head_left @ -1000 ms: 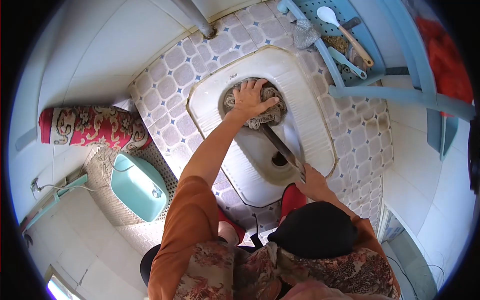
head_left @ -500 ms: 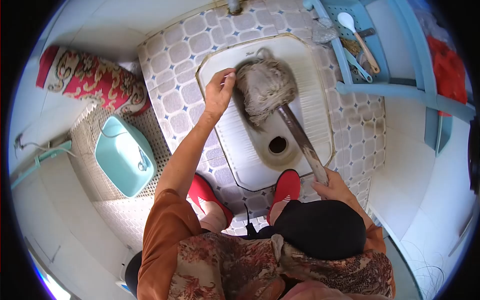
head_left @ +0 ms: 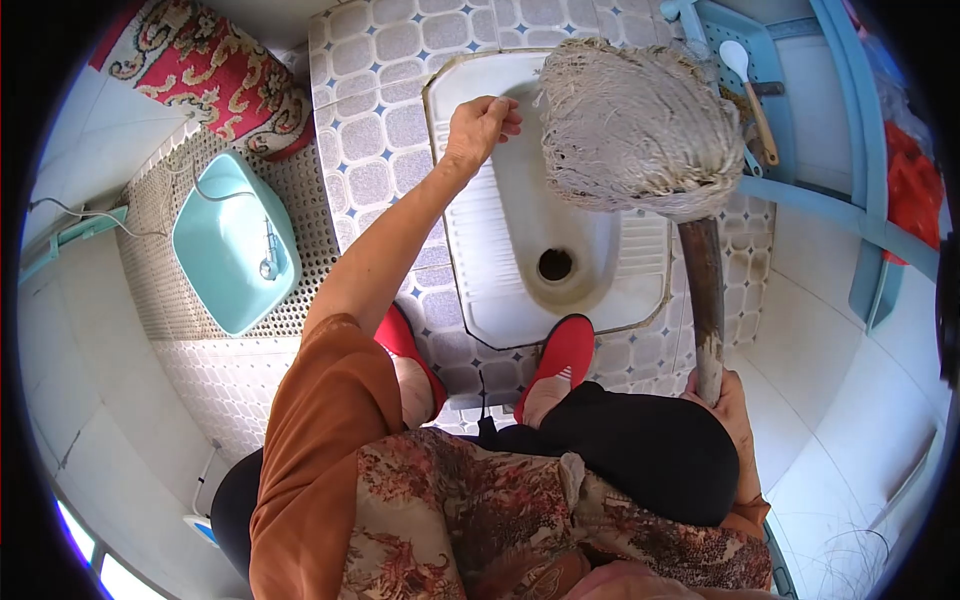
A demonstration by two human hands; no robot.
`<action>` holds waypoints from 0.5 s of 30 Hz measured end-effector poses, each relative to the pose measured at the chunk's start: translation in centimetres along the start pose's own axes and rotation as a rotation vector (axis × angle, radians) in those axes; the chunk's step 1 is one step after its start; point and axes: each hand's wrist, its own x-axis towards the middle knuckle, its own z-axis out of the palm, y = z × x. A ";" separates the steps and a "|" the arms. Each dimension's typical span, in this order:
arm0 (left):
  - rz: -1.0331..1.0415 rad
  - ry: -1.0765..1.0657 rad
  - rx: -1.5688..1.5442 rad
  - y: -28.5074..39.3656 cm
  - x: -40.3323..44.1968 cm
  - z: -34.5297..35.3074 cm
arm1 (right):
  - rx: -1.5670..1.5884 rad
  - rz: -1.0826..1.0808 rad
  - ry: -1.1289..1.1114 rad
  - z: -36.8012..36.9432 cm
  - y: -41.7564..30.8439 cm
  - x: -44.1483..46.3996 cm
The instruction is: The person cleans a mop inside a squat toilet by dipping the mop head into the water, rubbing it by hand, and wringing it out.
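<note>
We grip the mop handle (head_left: 702, 290) in our right hand (head_left: 728, 402), the string mop head (head_left: 640, 130) above the far right of the squat toilet (head_left: 475, 240); our left hand (head_left: 485, 132), loosely curled, hangs over its left side, contents unclear

Rust-brown sleeves (head_left: 325, 420) flank a floral-print blouse (head_left: 410, 515); beyond its hem come black trousers (head_left: 650, 450), then red shoes (head_left: 568, 345), one showing white stripes (head_left: 565, 373).

One mop (head_left: 640, 130) — two shoes (head_left: 565, 350)
</note>
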 end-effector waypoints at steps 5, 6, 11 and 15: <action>-0.061 -0.053 -0.080 -0.2 -0.6 0.8 | 0.013 -0.009 -0.022 -0.6 0.0 -0.9; -0.063 -0.075 -0.101 -0.1 -0.8 1.0 | 0.065 -0.055 -0.025 -0.3 0.1 -0.9; -0.359 0.040 -0.198 -2.6 -1.9 3.0 | 0.126 -0.138 -0.080 0.9 1.2 1.5; -0.586 0.083 -0.184 -3.2 -3.8 4.9 | 0.314 0.189 -0.134 3.0 1.5 4.5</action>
